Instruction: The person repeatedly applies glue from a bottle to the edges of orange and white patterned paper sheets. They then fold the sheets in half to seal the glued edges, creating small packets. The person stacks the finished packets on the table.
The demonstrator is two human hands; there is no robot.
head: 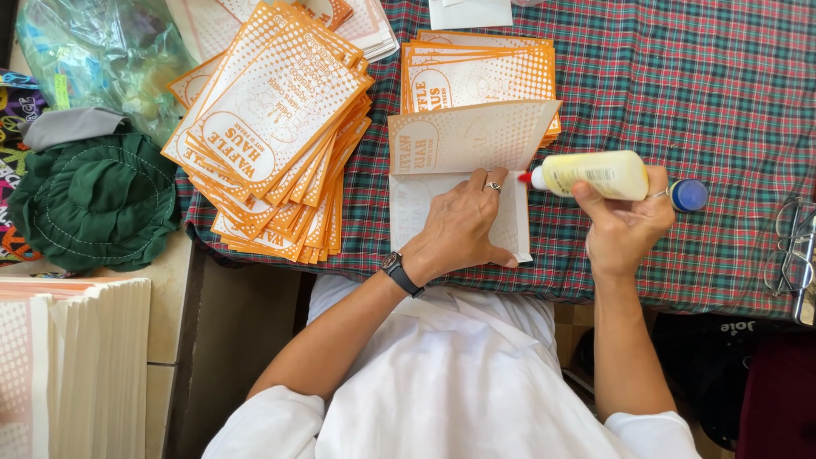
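Observation:
My left hand (463,223) lies flat on a white paper sheet (408,208) with an orange printed flap (467,134) folded up behind it, holding it down on the plaid cloth. A ring and a dark wristwatch show on that hand and arm. My right hand (625,225) grips a pale yellow glue bottle (595,174) lying sideways, blue end to the right. Its red tip (525,178) points left at the sheet's right edge, close to my left fingers.
A stack of orange-and-white printed bags (272,127) fans out on the left, another stack (480,72) behind the sheet. A red-green plaid cloth (680,85) covers the table. Eyeglasses (790,246) rest at the right edge. A green hat (98,200) and white paper pile (76,365) are left.

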